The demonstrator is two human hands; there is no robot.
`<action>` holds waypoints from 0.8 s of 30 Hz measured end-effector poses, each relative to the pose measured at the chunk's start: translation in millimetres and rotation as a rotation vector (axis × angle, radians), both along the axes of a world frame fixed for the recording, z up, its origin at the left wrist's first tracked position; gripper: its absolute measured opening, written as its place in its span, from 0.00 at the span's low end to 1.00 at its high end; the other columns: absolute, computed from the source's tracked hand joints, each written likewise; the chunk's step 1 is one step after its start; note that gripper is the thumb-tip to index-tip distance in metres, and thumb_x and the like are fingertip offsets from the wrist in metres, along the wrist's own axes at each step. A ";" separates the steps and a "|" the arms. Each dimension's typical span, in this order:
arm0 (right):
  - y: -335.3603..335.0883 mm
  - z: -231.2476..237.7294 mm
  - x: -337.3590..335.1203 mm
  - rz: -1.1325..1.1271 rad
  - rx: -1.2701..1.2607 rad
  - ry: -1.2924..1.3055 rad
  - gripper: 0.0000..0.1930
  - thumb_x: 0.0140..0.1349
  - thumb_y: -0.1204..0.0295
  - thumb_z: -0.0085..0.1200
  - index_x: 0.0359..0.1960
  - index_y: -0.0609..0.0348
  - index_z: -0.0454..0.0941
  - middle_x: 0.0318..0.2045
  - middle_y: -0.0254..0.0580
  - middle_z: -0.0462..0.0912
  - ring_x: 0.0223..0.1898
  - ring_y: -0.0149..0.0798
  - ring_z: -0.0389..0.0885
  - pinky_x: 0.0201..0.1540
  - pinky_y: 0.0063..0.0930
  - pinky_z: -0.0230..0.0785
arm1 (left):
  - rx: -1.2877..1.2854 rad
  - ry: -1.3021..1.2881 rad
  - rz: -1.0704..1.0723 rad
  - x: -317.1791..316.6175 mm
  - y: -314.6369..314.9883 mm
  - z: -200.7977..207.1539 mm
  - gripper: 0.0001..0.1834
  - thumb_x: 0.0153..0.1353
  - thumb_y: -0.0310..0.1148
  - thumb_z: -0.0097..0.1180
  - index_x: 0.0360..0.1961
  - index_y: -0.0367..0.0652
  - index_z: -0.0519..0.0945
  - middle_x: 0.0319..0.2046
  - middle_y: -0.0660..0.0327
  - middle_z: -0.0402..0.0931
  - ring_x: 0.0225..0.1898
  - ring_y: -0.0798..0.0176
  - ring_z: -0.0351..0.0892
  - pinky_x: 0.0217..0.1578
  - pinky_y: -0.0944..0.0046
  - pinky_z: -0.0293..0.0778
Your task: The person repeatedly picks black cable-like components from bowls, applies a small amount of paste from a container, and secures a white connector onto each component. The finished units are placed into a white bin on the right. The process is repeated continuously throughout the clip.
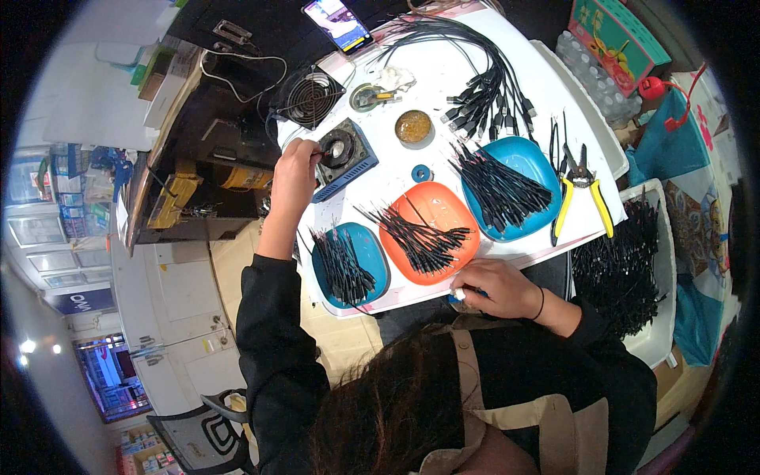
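My left hand (pixel 294 176) reaches forward, fingers pinched at the edge of a small solder pot (pixel 356 176) with a round dark well and silvery middle. Something thin and dark shows at the fingertips, too small to name. My right hand (pixel 504 290) is closed at the table's front edge; a small white and blue bit shows by its fingertips, its kind unclear. Between the hands, short black cables (pixel 342 269) lie in a blue tray (pixel 378 255), more cables (pixel 427 241) in an orange tray (pixel 443 204), and a thick bundle (pixel 503 190) in another blue tray (pixel 532 154).
Yellow-handled wire strippers (pixel 582 186) lie at the right. Behind are a tin of amber stuff (pixel 412 127), a blue tape roll (pixel 422 172), USB cables (pixel 495 99), a fan (pixel 313 96) and a lit phone (pixel 338 24). A white bin of black cables (pixel 621 273) stands beside the table.
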State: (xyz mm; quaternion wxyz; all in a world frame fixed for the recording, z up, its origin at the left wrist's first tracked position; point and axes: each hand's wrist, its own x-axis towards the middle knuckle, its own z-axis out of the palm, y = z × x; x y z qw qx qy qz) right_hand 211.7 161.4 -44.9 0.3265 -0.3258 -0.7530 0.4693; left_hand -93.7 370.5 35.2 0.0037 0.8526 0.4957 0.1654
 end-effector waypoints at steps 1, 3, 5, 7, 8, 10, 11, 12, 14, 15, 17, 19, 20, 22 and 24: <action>-0.1 -0.3 0.3 -0.003 0.006 0.000 0.07 0.57 0.74 0.54 0.37 0.59 0.75 0.34 0.45 0.80 0.39 0.48 0.79 0.42 0.37 0.70 | 0.004 -0.024 -0.026 2.0 1.7 -0.5 0.06 0.53 0.17 0.56 0.33 0.34 0.75 0.31 0.50 0.74 0.34 0.43 0.76 0.34 0.54 0.71; -0.2 -0.8 1.0 -0.006 0.009 -0.004 0.07 0.57 0.74 0.54 0.37 0.59 0.75 0.34 0.45 0.80 0.39 0.48 0.79 0.42 0.37 0.70 | -0.021 0.019 -0.029 5.1 4.8 -0.2 0.07 0.51 0.17 0.55 0.32 0.34 0.74 0.30 0.49 0.73 0.33 0.42 0.75 0.33 0.53 0.71; 0.0 -1.1 1.2 -0.003 0.006 -0.008 0.07 0.57 0.74 0.54 0.37 0.59 0.75 0.35 0.45 0.80 0.40 0.48 0.79 0.42 0.38 0.70 | -0.043 0.053 -0.040 7.2 7.7 1.0 0.07 0.51 0.17 0.56 0.32 0.34 0.74 0.29 0.49 0.72 0.32 0.42 0.74 0.33 0.52 0.70; 0.7 -1.4 1.2 -0.003 0.016 0.000 0.07 0.58 0.72 0.52 0.37 0.59 0.74 0.34 0.46 0.79 0.40 0.49 0.79 0.43 0.39 0.70 | -0.079 0.091 -0.043 9.0 10.3 1.8 0.07 0.50 0.17 0.56 0.31 0.34 0.74 0.28 0.49 0.71 0.32 0.42 0.74 0.33 0.51 0.70; 1.0 -1.6 1.1 -0.003 0.021 0.005 0.07 0.59 0.71 0.52 0.37 0.60 0.73 0.34 0.46 0.79 0.40 0.50 0.78 0.43 0.39 0.70 | -0.090 0.100 -0.041 9.8 11.4 2.0 0.06 0.51 0.17 0.55 0.31 0.35 0.74 0.28 0.48 0.71 0.33 0.41 0.74 0.33 0.50 0.70; 1.7 -1.7 1.3 -0.002 0.018 0.017 0.07 0.59 0.71 0.51 0.37 0.60 0.73 0.34 0.46 0.78 0.40 0.50 0.78 0.43 0.40 0.70 | -0.114 0.124 -0.036 11.7 13.6 1.6 0.04 0.52 0.18 0.53 0.31 0.35 0.73 0.30 0.47 0.71 0.35 0.39 0.74 0.34 0.47 0.70; 2.0 -1.7 1.6 -0.001 0.016 0.022 0.07 0.59 0.71 0.51 0.37 0.60 0.73 0.33 0.46 0.78 0.40 0.50 0.78 0.43 0.40 0.70 | -0.108 0.146 -0.031 12.8 14.6 0.9 0.04 0.52 0.19 0.52 0.31 0.35 0.74 0.30 0.47 0.71 0.34 0.39 0.74 0.34 0.48 0.70; 2.2 -1.8 2.0 0.004 0.014 0.020 0.07 0.59 0.72 0.51 0.37 0.60 0.73 0.33 0.47 0.78 0.40 0.50 0.78 0.43 0.40 0.70 | -0.095 0.165 -0.033 13.8 15.5 0.0 0.04 0.52 0.19 0.52 0.31 0.35 0.74 0.30 0.47 0.71 0.34 0.39 0.74 0.33 0.48 0.70; 2.4 -1.9 2.8 0.014 0.012 0.015 0.07 0.59 0.72 0.51 0.37 0.60 0.72 0.33 0.47 0.78 0.40 0.50 0.78 0.43 0.40 0.69 | -0.087 0.182 -0.034 14.6 16.7 -1.9 0.04 0.53 0.19 0.52 0.31 0.35 0.74 0.30 0.47 0.71 0.34 0.39 0.75 0.33 0.48 0.70; 2.3 -2.1 2.9 0.005 0.025 0.021 0.07 0.59 0.72 0.52 0.37 0.60 0.73 0.33 0.46 0.78 0.40 0.50 0.78 0.42 0.40 0.70 | -0.090 0.181 -0.034 14.7 17.2 -2.9 0.04 0.53 0.19 0.52 0.31 0.35 0.74 0.30 0.47 0.71 0.34 0.39 0.75 0.33 0.48 0.70; 1.9 -2.5 2.7 -0.014 0.053 0.032 0.07 0.58 0.74 0.54 0.37 0.59 0.74 0.33 0.46 0.79 0.39 0.49 0.79 0.41 0.38 0.70 | -0.082 0.174 -0.036 14.7 17.9 -5.4 0.04 0.52 0.19 0.52 0.31 0.35 0.75 0.30 0.47 0.72 0.34 0.39 0.75 0.33 0.48 0.71; 1.1 -2.6 1.9 -0.022 0.054 0.027 0.06 0.58 0.74 0.53 0.37 0.59 0.74 0.33 0.45 0.79 0.38 0.49 0.79 0.41 0.38 0.70 | -0.054 0.160 -0.049 14.7 17.9 -6.4 0.04 0.52 0.18 0.53 0.30 0.35 0.75 0.29 0.47 0.72 0.33 0.39 0.75 0.33 0.48 0.71; 0.3 -2.3 1.6 -0.031 0.061 0.028 0.06 0.58 0.74 0.53 0.37 0.59 0.74 0.33 0.45 0.79 0.38 0.48 0.79 0.41 0.38 0.70 | -0.046 0.143 -0.033 14.6 17.3 -5.4 0.05 0.51 0.18 0.54 0.30 0.34 0.75 0.29 0.48 0.72 0.32 0.41 0.75 0.33 0.50 0.71; -2.0 -0.1 1.2 -0.031 0.022 0.062 0.06 0.58 0.73 0.53 0.37 0.59 0.74 0.32 0.45 0.79 0.37 0.48 0.79 0.40 0.38 0.70 | -0.030 0.109 -0.007 15.4 13.9 -0.2 0.07 0.49 0.18 0.58 0.31 0.34 0.76 0.28 0.48 0.73 0.30 0.43 0.76 0.32 0.53 0.71; -5.2 4.6 2.5 -0.036 0.003 0.064 0.06 0.58 0.73 0.53 0.36 0.59 0.74 0.31 0.44 0.79 0.36 0.48 0.79 0.40 0.38 0.70 | -0.004 -0.087 0.010 17.6 3.5 9.6 0.07 0.50 0.19 0.59 0.32 0.35 0.77 0.26 0.50 0.75 0.26 0.50 0.75 0.29 0.57 0.70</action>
